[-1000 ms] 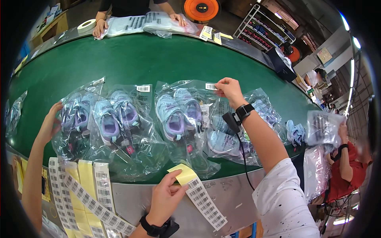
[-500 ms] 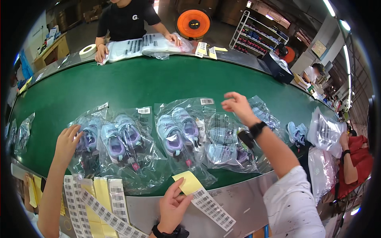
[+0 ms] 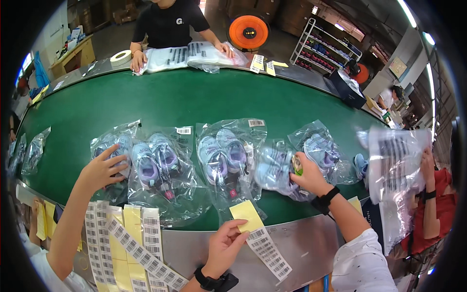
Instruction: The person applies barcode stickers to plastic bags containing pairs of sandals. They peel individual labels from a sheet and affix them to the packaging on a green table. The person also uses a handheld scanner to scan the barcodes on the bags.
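Observation:
My left hand (image 3: 226, 246), with a black watch at the wrist, pinches a label strip (image 3: 266, 250), yellow backing at the top and white barcode labels below. My right hand (image 3: 309, 176) grips the near-right edge of a bagged pair of light-blue shoes (image 3: 273, 168), blurred by motion; its fingertips are partly hidden. Just left of that pair lies another bagged pair of shoes (image 3: 221, 158) with lilac insides and a barcode label on its clear bag. To the right, a further bagged pair (image 3: 321, 148) rests on the green belt.
At left, a co-worker's hand (image 3: 103, 168) touches a bagged pair, beside more bagged shoes (image 3: 154, 160). Barcode sheets (image 3: 124, 243) lie on the metal edge (image 3: 194, 253). A person in red at right handles clear bags (image 3: 396, 165). Across the green belt (image 3: 194, 100), another person handles plastic bags (image 3: 165, 59).
My right hand has come down onto the bagged shoes and taken hold of them; that pair has shifted. My left hand still holds the label strip. At right, the clear bags have been lifted.

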`<move>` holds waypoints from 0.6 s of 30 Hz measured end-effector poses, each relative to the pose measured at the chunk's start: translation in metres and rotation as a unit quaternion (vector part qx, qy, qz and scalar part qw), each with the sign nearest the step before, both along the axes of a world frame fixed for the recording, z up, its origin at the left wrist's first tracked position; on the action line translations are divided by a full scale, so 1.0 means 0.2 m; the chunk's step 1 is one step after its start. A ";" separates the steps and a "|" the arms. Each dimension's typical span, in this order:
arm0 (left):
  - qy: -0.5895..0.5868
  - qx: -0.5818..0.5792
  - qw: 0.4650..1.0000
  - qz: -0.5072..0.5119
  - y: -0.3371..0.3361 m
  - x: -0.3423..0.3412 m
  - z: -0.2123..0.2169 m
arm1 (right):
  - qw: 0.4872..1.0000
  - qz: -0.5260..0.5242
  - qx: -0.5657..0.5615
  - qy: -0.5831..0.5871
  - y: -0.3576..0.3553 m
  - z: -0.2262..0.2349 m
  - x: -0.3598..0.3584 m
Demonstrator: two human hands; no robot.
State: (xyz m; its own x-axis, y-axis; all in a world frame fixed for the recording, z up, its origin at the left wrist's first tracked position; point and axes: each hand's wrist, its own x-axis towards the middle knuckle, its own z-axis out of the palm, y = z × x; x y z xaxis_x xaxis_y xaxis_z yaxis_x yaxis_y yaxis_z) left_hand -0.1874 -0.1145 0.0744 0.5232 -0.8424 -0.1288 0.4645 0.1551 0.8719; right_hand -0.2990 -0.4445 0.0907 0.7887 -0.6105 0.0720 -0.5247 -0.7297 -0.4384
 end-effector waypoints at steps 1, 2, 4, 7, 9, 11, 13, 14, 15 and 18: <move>-0.006 0.000 1.000 0.000 0.00 0.00 0.00 | 0.999 -0.031 0.019 -0.019 -0.02 -0.02 0.05; -0.003 -0.002 1.000 -0.002 -0.01 -0.01 -0.01 | 0.996 -0.069 0.036 -0.034 -0.05 -0.03 0.08; -0.003 -0.007 1.000 -0.009 -0.03 -0.01 -0.01 | 0.993 -0.089 -0.020 -0.075 -0.06 -0.09 0.18; -0.012 0.025 1.000 -0.015 -0.02 -0.01 -0.03 | 0.990 -0.074 -0.009 -0.121 0.12 -0.20 0.42; -0.002 0.030 0.999 -0.011 -0.03 -0.01 -0.02 | 0.988 -0.043 0.039 -0.147 0.22 -0.22 0.51; -0.010 0.041 0.999 0.004 -0.03 0.00 -0.02 | 0.972 -0.011 0.147 -0.183 0.30 -0.18 0.56; -0.035 0.050 0.998 0.024 -0.02 0.01 -0.03 | 0.970 0.048 0.147 -0.185 0.36 -0.06 0.53; -0.053 0.063 0.996 0.032 -0.01 0.02 -0.04 | 0.969 0.079 0.147 -0.183 0.40 0.00 0.50; -0.069 0.079 0.993 0.044 0.00 0.03 -0.04 | 0.974 0.084 -0.018 -0.211 0.44 0.02 0.44; -0.086 0.101 0.989 0.065 0.00 0.04 -0.03 | 0.977 0.115 0.008 -0.178 0.56 0.14 0.23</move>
State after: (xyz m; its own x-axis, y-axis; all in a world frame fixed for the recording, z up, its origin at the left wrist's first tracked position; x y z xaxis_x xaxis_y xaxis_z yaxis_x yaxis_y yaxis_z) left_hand -0.1803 -0.1145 0.0681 0.6548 -0.7322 -0.1871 0.2941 0.0189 0.9556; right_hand -0.2529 -0.3316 0.1197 0.8322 -0.4223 0.3592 -0.1592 -0.8027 -0.5748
